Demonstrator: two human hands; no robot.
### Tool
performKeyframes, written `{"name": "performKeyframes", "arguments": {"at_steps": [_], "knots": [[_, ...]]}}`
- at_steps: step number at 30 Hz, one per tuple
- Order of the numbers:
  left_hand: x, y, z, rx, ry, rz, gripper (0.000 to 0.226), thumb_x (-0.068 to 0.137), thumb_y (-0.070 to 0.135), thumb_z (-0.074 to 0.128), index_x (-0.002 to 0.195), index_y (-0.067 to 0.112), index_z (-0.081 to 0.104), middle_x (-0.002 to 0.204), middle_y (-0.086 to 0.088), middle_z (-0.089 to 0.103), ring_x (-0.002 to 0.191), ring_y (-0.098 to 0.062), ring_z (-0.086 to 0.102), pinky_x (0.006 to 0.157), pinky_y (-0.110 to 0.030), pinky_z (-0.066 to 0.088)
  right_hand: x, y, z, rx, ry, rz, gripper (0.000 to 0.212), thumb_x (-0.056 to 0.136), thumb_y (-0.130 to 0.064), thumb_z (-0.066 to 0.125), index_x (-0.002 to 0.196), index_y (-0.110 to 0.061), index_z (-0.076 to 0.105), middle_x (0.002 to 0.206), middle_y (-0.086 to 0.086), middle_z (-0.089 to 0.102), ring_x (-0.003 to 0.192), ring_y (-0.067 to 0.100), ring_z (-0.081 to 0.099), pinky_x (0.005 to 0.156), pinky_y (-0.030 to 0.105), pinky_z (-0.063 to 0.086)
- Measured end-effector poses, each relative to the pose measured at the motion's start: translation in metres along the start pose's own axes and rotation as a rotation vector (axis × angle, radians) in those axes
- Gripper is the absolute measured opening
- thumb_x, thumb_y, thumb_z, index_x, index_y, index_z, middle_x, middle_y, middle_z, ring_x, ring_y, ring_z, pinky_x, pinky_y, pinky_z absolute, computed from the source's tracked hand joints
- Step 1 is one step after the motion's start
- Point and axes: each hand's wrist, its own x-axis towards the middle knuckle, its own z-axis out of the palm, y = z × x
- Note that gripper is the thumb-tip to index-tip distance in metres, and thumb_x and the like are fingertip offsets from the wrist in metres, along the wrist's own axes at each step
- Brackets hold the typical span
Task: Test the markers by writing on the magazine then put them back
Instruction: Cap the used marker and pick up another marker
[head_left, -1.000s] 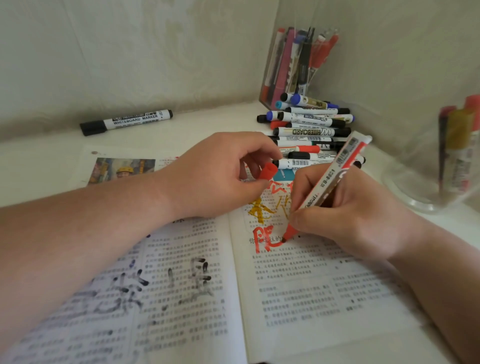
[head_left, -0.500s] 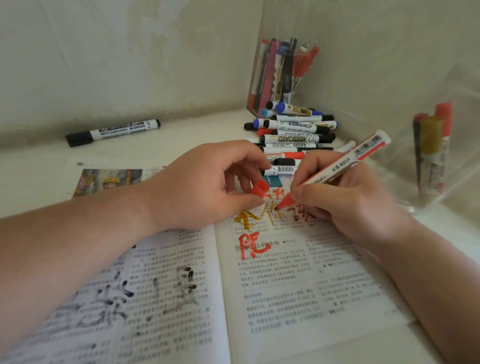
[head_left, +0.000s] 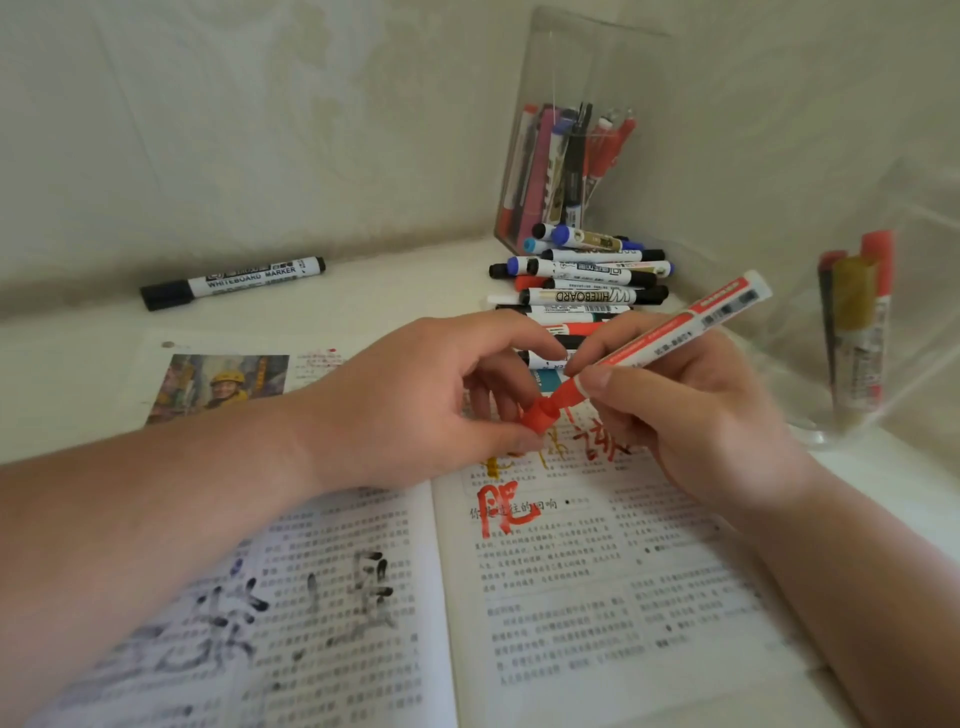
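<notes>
While the left hand (head_left: 415, 400) pinches the red cap (head_left: 537, 417), the right hand (head_left: 701, 421) grips the red marker (head_left: 675, 332), whose tip meets the cap, just above the open magazine (head_left: 571, 597).

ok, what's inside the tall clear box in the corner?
The clear box holds upright markers: red, pink, blue-capped and black, plus red pens. The marker pile covers part of its lower front, so their bottom ends and exact count can't be seen.
</notes>
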Motion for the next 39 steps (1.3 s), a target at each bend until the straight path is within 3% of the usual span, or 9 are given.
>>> {"name": "performKeyframes", "arguments": {"at_steps": [2,5,8,11,13,17,23,32,39], "knots": [[0.000,0.002,0.001,-0.017,0.001,-0.010,0.060,0.076,0.017,0.087,0.122,0.040,0.057,0.095,0.014,0.076,0.091,-0.017,0.071,0.088,-0.035,0.052,0.000,0.002,0.003,-0.011,-0.008,-0.042,0.013,0.081,-0.005,0.067,0.094,-0.004,0.063,0.062,0.002,0.061,0.055,0.012,0.055,0.053,0.020,0.045],[0.000,0.006,0.001,-0.022,0.011,-0.029,0.066,0.075,0.021,0.088,0.124,0.047,0.052,0.094,0.016,0.075,0.092,-0.015,0.071,0.086,-0.034,0.052,0.002,0.004,0.006,-0.055,-0.015,-0.162,0.023,0.087,-0.007,0.071,0.106,0.002,0.062,0.084,0.024,0.065,0.070,0.032,0.063,0.063,0.037,0.053],[0.000,0.007,0.002,-0.010,0.012,-0.035,0.067,0.075,0.023,0.088,0.124,0.048,0.050,0.092,0.018,0.074,0.091,-0.014,0.071,0.086,-0.040,0.052,0.002,0.004,0.007,-0.113,-0.011,-0.204,0.023,0.094,-0.019,0.065,0.100,0.004,0.066,0.079,0.003,0.068,0.066,0.008,0.060,0.063,0.018,0.047],[0.000,0.008,0.002,0.000,0.014,-0.046,0.067,0.074,0.023,0.089,0.125,0.045,0.051,0.090,0.021,0.073,0.090,-0.014,0.070,0.084,-0.040,0.051,0.003,0.006,0.008,-0.252,0.032,-0.219,0.030,0.094,-0.039,0.069,0.100,-0.009,0.071,0.084,0.013,0.069,0.071,0.029,0.060,0.063,0.042,0.050],[0.000,0.007,0.002,-0.019,0.019,-0.055,0.065,0.075,0.023,0.088,0.128,0.041,0.053,0.088,0.019,0.075,0.088,-0.016,0.071,0.082,-0.038,0.052,0.005,0.006,0.008,-0.337,0.054,-0.222,0.024,0.092,-0.038,0.068,0.096,-0.014,0.072,0.081,0.012,0.068,0.071,0.035,0.060,0.065,0.054,0.051],[0.000,0.005,0.002,-0.058,0.031,-0.042,0.057,0.080,0.022,0.083,0.124,0.043,0.054,0.085,0.011,0.077,0.085,-0.019,0.072,0.078,-0.041,0.053,0.006,0.004,0.012,-0.418,0.043,-0.234,0.019,0.092,-0.034,0.065,0.096,-0.015,0.071,0.082,0.006,0.071,0.074,0.031,0.066,0.067,0.055,0.053],[0.002,0.004,0.003,-0.056,0.015,-0.082,0.055,0.080,0.025,0.083,0.123,0.040,0.053,0.084,0.014,0.077,0.085,-0.013,0.071,0.080,-0.035,0.052,0.006,0.006,0.010,-0.401,0.043,-0.226,0.037,0.093,-0.043,0.059,0.104,-0.008,0.065,0.093,0.019,0.067,0.086,0.043,0.064,0.072,0.063,0.051],[0.000,0.003,0.002,-0.024,0.015,-0.080,0.062,0.075,0.023,0.088,0.128,0.033,0.056,0.087,0.012,0.076,0.083,-0.009,0.070,0.082,-0.034,0.053,0.006,0.004,0.013,-0.438,-0.044,-0.185,0.029,0.090,-0.031,0.067,0.090,-0.002,0.068,0.077,0.007,0.068,0.071,0.028,0.063,0.066,0.053,0.052],[-0.002,0.000,0.002,-0.080,0.055,-0.056,0.059,0.073,0.011,0.087,0.119,0.036,0.059,0.082,0.009,0.076,0.078,-0.017,0.070,0.078,-0.037,0.053,0.009,0.001,0.023,-0.447,-0.060,-0.163,0.007,0.088,-0.023,0.071,0.083,-0.019,0.069,0.072,0.001,0.067,0.065,0.025,0.061,0.060,0.044,0.052]]}}
